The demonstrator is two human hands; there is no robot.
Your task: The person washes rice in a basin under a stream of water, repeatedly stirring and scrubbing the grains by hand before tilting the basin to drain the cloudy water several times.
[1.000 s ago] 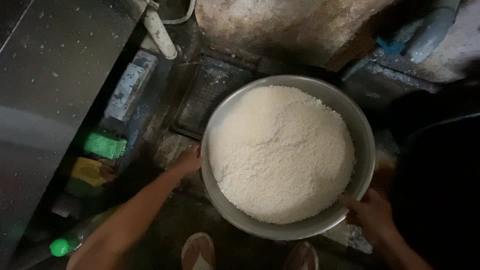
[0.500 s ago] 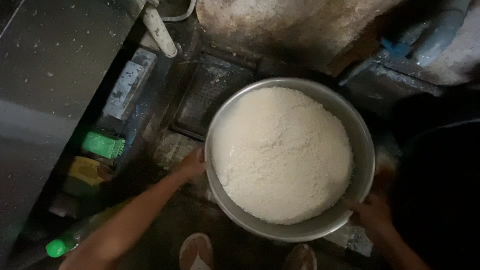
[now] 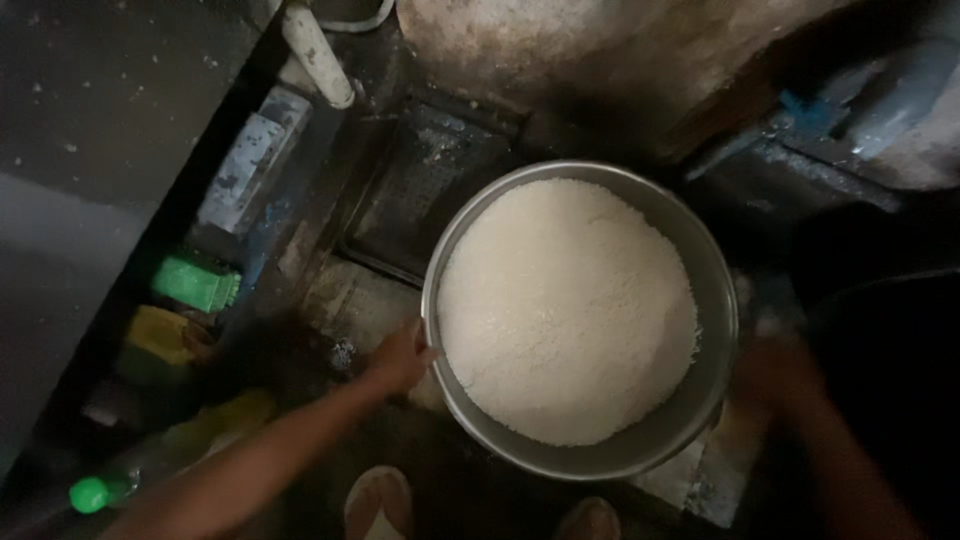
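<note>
Basically, big round metal basin (image 3: pixel 716 330) sits low over the dark wet floor (image 3: pixel 330 290), heaped with white rice (image 3: pixel 565 310). Left hand (image 3: pixel 402 358) grips the basin's left rim. Right hand (image 3: pixel 775 375) is blurred beside the right rim; grip can't be told. Green sponge (image 3: pixel 195 283) lies left, small green bottle cap (image 3: pixel 95 493) bottom-left.

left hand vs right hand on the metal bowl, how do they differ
The left hand shows sharply, its fingers on the near-left rim of the metal bowl; the right hand is dim and blurred at the right rim, so its grip cannot be told. The left forearm is lit; the right is in shadow. Both are bare, at opposite sides of the rice-filled bowl.
</note>
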